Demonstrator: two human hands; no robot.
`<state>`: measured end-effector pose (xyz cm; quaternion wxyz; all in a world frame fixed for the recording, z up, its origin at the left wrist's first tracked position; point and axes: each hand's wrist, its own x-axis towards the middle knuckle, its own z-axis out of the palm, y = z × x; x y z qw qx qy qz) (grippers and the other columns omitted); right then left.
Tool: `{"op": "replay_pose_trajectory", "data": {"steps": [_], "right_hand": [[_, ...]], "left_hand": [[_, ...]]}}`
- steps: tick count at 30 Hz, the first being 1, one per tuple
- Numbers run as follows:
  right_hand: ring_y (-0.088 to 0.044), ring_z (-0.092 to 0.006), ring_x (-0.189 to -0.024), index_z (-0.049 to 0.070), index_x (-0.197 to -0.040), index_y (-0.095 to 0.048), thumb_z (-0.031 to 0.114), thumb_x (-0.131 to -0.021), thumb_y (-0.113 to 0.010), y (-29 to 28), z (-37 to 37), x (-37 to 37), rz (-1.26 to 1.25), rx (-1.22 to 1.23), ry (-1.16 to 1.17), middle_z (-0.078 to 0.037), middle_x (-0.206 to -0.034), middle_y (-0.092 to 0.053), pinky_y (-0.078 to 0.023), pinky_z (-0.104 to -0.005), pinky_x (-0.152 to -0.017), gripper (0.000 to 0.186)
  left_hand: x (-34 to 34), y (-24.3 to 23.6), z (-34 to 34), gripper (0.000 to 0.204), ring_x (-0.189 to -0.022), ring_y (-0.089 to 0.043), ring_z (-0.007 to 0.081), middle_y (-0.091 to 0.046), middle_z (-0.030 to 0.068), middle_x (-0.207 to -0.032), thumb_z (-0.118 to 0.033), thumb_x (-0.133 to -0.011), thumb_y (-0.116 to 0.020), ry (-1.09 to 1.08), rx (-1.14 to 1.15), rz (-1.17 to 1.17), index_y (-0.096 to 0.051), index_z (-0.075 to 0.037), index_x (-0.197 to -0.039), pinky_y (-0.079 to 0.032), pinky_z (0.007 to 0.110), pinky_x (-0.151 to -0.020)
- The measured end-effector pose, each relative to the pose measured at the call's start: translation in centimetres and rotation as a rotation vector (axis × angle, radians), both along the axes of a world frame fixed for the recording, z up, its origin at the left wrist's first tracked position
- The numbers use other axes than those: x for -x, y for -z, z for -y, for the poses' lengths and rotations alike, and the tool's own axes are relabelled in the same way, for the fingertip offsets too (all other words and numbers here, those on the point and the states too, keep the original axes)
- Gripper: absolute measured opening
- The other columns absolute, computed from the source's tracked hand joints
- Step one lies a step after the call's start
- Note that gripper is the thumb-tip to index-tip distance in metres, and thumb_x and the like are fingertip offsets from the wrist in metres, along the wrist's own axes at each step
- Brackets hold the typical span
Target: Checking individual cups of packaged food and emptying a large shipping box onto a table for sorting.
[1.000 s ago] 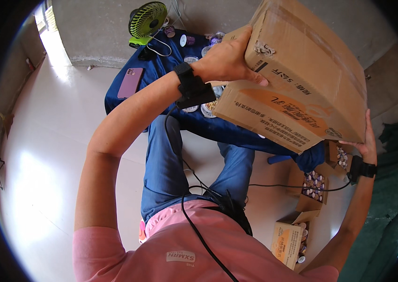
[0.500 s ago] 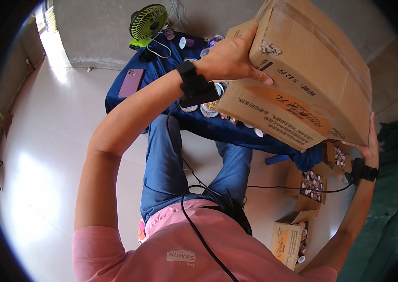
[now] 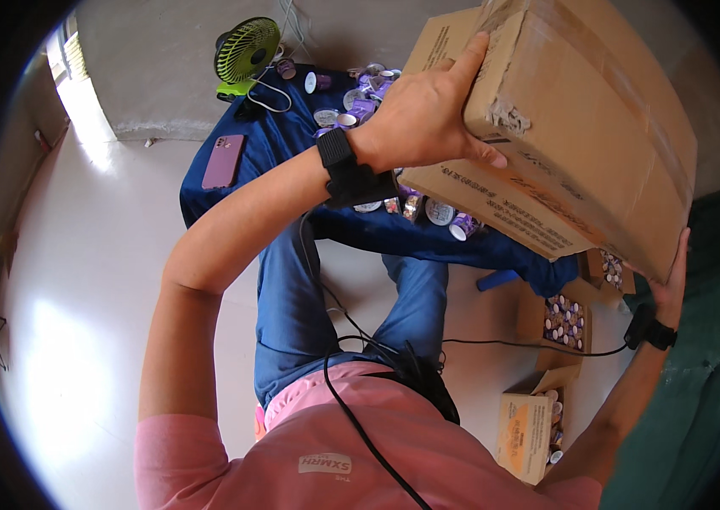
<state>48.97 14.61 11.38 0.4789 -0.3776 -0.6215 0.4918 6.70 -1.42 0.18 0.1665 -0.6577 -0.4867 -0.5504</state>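
Observation:
A large brown cardboard box is held up, tilted, over the right part of the table. My left hand grips its left edge near a torn corner, thumb on one face and fingers over the edge. Against the lower right corner, my right hand supports the box, its fingers partly hidden behind it. Small purple-and-white cups lie in a loose heap on the table below, some near its front edge. The box covers part of the heap, and its inside is out of sight.
The table has a dark blue cloth over it. On its left side are a purple phone and a green fan. Open cartons of small cups stand on the floor at right. A black cable runs to my right wrist.
Both hands have shifted the box slightly right and turned it a little. More purple cups show on the table, behind my left hand and along the front edge.

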Motion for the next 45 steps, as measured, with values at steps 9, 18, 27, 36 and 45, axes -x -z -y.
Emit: {"op": "replay_pose_trajectory", "data": {"steps": [9, 18, 27, 36, 45], "right_hand": [[-0.048, -0.0199, -0.119, 0.013, -0.136, -0.043, 0.050, -0.093, -0.049, 6.7, 1.4, -6.6, -0.353, -0.070, 0.056, -0.003, -0.131, -0.051, -0.040, -0.0370, -0.097, 0.057], [-0.038, -0.0209, -0.129, 0.014, -0.138, -0.040, 0.043, -0.096, -0.045, 13.9, 6.3, -9.7, -0.771, -0.071, 0.186, -0.001, -0.140, -0.042, -0.030, -0.0407, -0.107, 0.051], [-0.040, -0.0215, -0.127, 0.016, -0.134, -0.046, 0.039, -0.088, -0.057, 29.8, 5.8, -17.4, -1.045, -0.087, 0.185, -0.002, -0.137, -0.047, -0.031, -0.0417, -0.107, 0.053], [-0.046, -0.0207, -0.118, 0.018, -0.124, -0.053, 0.027, -0.084, -0.061, 41.5, 7.7, -22.8, -0.623, 0.138, -0.117, 0.000, -0.124, -0.056, -0.035, -0.0475, -0.100, 0.042], [-0.044, -0.0259, -0.123, 0.013, -0.129, -0.049, 0.048, -0.083, -0.055, 44.3, 15.5, -16.8, -0.879, 0.368, 0.179, -0.007, -0.131, -0.051, -0.035, -0.0484, -0.101, 0.058]], "left_hand": [[-3.8, -1.1, 0.9, 0.118, -0.096, -0.060, 0.0394, -0.052, 0.0253, -0.119, -0.030, -0.049, -0.088, 0.064, -0.143, -0.094, -0.023, -0.002, -0.143, -0.050, 0.041, -0.079], [-10.3, -1.9, 3.2, 0.094, -0.100, -0.057, 0.0413, -0.048, 0.0288, -0.124, -0.010, -0.064, -0.073, 0.056, -0.197, -0.216, -0.025, -0.007, -0.145, -0.051, 0.041, -0.080], [-16.2, -0.5, 4.5, 0.118, -0.128, -0.026, 0.0522, -0.022, 0.0306, -0.143, -0.051, -0.046, -0.084, 0.500, -0.129, -0.279, -0.027, -0.020, -0.145, -0.025, 0.061, -0.102], [-17.7, 2.9, 2.7, 0.113, -0.136, -0.012, 0.0501, -0.012, 0.0265, -0.149, -0.035, -0.049, -0.083, 0.662, 0.115, -0.413, -0.027, -0.026, -0.146, -0.012, 0.065, -0.107], [-21.3, 6.1, 1.6, 0.108, -0.142, -0.005, 0.0379, -0.014, 0.0171, -0.152, -0.029, -0.047, -0.084, 0.991, 0.205, -0.610, -0.033, -0.030, -0.143, 0.001, 0.060, -0.112]]}}
